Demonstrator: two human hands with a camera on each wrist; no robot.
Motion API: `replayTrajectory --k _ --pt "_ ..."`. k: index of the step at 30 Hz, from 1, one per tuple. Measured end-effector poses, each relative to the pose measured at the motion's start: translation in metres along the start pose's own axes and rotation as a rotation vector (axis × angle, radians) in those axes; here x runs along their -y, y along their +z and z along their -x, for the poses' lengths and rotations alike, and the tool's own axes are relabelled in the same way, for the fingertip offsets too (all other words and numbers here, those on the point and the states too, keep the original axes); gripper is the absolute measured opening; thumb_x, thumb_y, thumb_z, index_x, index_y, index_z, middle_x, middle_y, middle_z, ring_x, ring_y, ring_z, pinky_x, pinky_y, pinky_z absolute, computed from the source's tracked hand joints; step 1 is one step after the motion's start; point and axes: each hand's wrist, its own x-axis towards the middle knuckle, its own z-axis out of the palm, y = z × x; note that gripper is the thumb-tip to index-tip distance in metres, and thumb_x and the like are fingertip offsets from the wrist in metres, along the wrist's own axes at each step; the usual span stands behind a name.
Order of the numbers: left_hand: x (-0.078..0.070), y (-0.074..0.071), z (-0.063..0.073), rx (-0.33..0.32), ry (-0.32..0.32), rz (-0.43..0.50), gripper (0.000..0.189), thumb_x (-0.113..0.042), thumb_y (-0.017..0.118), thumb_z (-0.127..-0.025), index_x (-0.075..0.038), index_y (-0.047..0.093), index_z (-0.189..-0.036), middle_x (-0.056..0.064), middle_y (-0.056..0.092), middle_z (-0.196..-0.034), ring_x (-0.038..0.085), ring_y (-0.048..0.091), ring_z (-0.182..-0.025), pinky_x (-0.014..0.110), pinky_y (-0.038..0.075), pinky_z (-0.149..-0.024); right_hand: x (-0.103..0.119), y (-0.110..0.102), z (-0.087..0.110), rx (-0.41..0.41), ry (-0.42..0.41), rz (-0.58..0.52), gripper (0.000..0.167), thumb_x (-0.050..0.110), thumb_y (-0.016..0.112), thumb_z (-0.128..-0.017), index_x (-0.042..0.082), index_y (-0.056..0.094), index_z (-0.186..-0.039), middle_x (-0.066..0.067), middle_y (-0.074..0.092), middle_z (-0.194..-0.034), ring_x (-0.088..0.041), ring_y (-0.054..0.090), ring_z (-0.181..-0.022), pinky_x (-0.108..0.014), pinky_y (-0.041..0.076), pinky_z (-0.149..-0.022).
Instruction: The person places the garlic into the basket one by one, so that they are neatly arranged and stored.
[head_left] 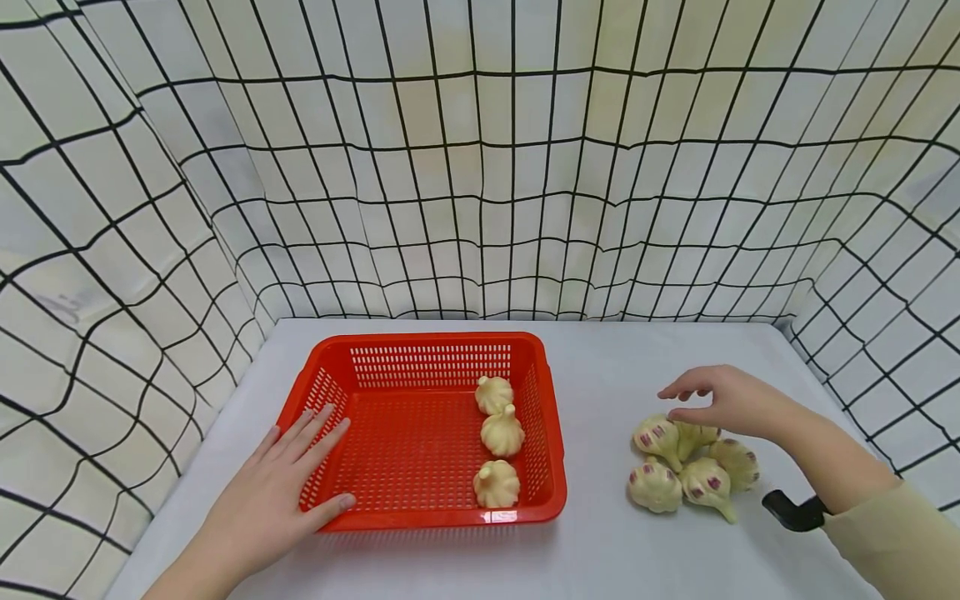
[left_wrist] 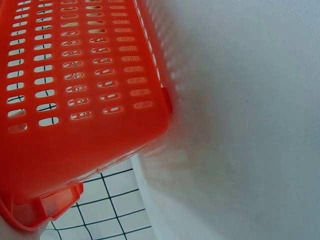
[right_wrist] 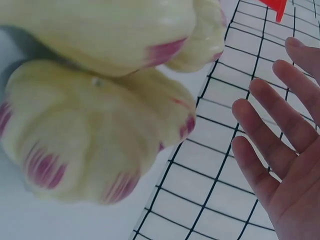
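Over the left rim of a red plastic basket (head_left: 420, 520) lies my left hand (head_left: 273, 492), its fingers straight and spread. Three plain cream garlic bulbs sit along the basket's right side, among them a front bulb (head_left: 497, 484). My right hand (head_left: 723, 404) hovers above a cluster of several purple-marked garlic bulbs (head_left: 655, 486) on the table, holding nothing. In the right wrist view its fingers (right_wrist: 260, 115) are spread apart from a large, close garlic bulb (right_wrist: 85, 135). The left wrist view shows mainly the basket's slotted wall (left_wrist: 85, 100).
A white table (head_left: 600, 542) carries the basket and the bulbs. Black-lined grid netting (head_left: 517, 200) stands at the back and both sides, with pale cloth behind it. A black strap piece (head_left: 795, 510) sticks out by the right sleeve (head_left: 900, 533).
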Motion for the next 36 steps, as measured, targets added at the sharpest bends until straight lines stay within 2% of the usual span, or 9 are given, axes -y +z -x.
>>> replayTrajectory --k 9,15,21,25,29,36 --pt "-0.001 -0.001 0.0 0.013 -0.009 0.009 0.088 -0.066 0.063 -0.085 -0.021 0.035 -0.156 0.008 0.027 -0.162 0.035 0.029 -0.145 0.03 -0.015 -0.118 -0.019 0.0 0.013 0.004 0.056 0.005 0.037 0.039 0.075 -0.088 0.017 0.073 -0.118 -0.001 0.068 -0.114 -0.024 0.06 -0.102 -0.046 0.052 -0.087" --pt "-0.002 -0.003 0.0 0.047 -0.031 0.01 0.088 -0.067 0.062 -0.085 -0.02 0.035 -0.156 0.009 0.027 -0.162 0.036 0.03 -0.144 0.027 -0.019 -0.115 -0.034 0.006 0.012 0.092 0.107 -0.016 0.045 0.038 0.076 -0.086 0.015 0.069 -0.124 -0.008 0.064 -0.124 -0.029 0.059 -0.108 -0.044 0.053 -0.083" --pt "-0.002 -0.004 -0.001 0.056 -0.035 0.013 0.089 -0.068 0.061 -0.085 -0.02 0.036 -0.155 0.01 0.027 -0.161 0.037 0.03 -0.144 0.027 -0.019 -0.115 -0.043 0.013 0.007 0.167 0.124 -0.055 0.043 0.03 0.076 -0.087 0.015 0.068 -0.126 -0.012 0.061 -0.13 -0.036 0.058 -0.115 -0.056 0.05 -0.092" --pt "-0.002 -0.003 0.0 0.04 -0.026 0.02 0.089 -0.068 0.061 -0.085 -0.02 0.036 -0.155 0.01 0.028 -0.161 0.037 0.032 -0.143 0.029 -0.017 -0.117 -0.043 0.014 0.005 0.198 0.131 -0.071 0.041 0.025 0.078 -0.086 0.016 0.069 -0.124 -0.01 0.061 -0.127 -0.028 0.06 -0.106 -0.047 0.053 -0.085" --pt "-0.002 -0.001 0.0 0.022 -0.021 0.02 0.088 -0.068 0.062 -0.085 -0.021 0.037 -0.155 0.01 0.03 -0.16 0.038 0.035 -0.141 0.027 -0.017 -0.117 -0.043 0.014 0.003 0.207 0.135 -0.069 0.04 0.021 0.079 -0.084 0.016 0.07 -0.123 -0.007 0.063 -0.122 -0.02 0.056 -0.096 -0.035 0.05 -0.074" --pt "-0.002 0.0 0.0 0.016 -0.021 0.019 0.089 -0.068 0.062 -0.085 -0.022 0.035 -0.156 0.01 0.03 -0.16 0.038 0.035 -0.141 0.027 -0.018 -0.116 -0.045 0.01 0.002 0.184 0.132 -0.079 0.04 0.019 0.077 -0.085 0.014 0.069 -0.124 -0.008 0.064 -0.122 -0.02 0.056 -0.096 -0.034 0.05 -0.075"
